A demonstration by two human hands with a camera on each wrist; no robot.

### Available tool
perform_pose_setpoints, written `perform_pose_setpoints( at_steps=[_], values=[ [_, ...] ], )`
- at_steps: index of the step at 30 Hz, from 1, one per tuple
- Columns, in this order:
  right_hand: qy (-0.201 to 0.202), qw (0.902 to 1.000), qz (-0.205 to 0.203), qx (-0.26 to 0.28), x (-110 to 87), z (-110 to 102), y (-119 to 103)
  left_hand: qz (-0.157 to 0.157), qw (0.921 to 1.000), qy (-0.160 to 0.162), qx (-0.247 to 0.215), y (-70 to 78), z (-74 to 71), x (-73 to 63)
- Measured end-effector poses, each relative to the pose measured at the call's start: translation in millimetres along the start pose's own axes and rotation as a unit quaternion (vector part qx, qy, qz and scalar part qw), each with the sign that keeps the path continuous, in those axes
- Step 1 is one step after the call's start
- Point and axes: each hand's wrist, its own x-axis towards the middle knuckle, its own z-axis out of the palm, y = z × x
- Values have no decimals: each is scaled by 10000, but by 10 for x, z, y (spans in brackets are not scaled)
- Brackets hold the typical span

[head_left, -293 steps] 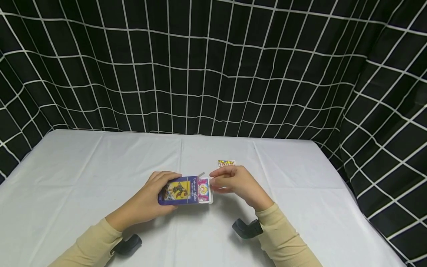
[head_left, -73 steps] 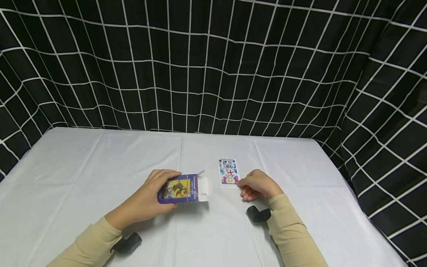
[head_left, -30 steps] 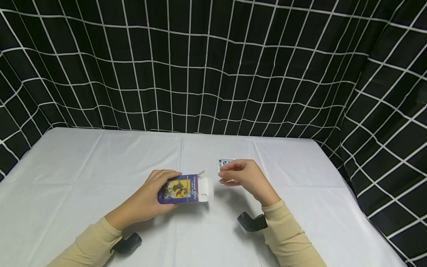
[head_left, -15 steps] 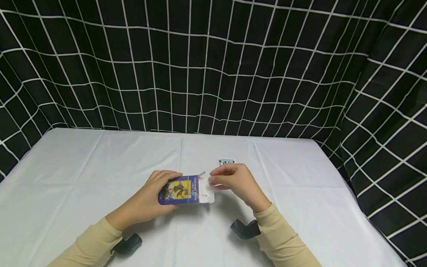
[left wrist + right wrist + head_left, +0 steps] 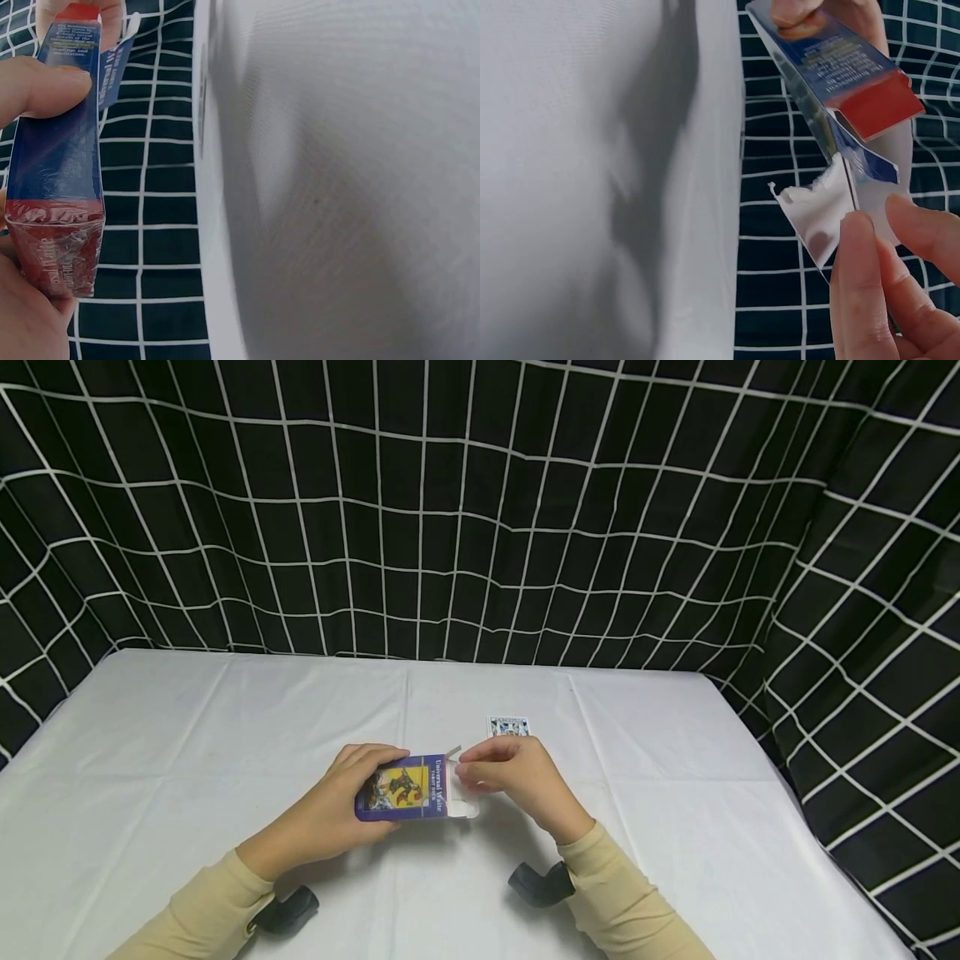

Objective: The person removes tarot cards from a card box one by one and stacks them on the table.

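My left hand (image 5: 337, 797) grips a blue tarot deck box (image 5: 400, 787), its yellow picture facing up and its mouth turned to the right. Torn white flaps stick out from that end. At the mouth is my right hand (image 5: 517, 781), thumb and fingers slightly parted around the flaps. In the right wrist view, the fingertips (image 5: 857, 225) reach a thin dark edge by the white flap (image 5: 821, 217). Past the right hand a tarot card (image 5: 509, 725) lies face up on the table, mostly hidden by that hand.
A white cloth covers the table (image 5: 225, 718). Black curtains (image 5: 420, 527) with a white grid stand behind it and along the sides. Dark wrist cameras hang under both sleeves, the left one (image 5: 287, 910) close over the cloth.
Earlier, my right hand set a card on the table, covering a yellow one seen before. Since then it has moved left to the box mouth. My left hand stays in place with the box.
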Motion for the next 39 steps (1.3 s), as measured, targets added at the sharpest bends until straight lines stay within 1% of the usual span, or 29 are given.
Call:
perform_pose_setpoints(
  at_steps=[6,14,28,31,35,39],
  values=[
    [-105,9998,77,155,-2,33,13,40,10000,22,3,-3,-2,-4],
    [-156,9995,71,273,-16,77,25,68,10000,23,-11,-14,6,-1],
    [-100,9998,-9,-185,1,142,32,-22,10000,-17,-63,-6,8,-3],
    [-71,9993,33,-356,6,131,23,-3,10000,4,-50,-4,4,-6],
    [-59,9989,129,-441,13,96,10,36,10000,49,-6,-2,0,-9],
    [-88,9987,116,-497,7,49,-13,64,10000,72,26,-4,-5,-5]
  ],
)
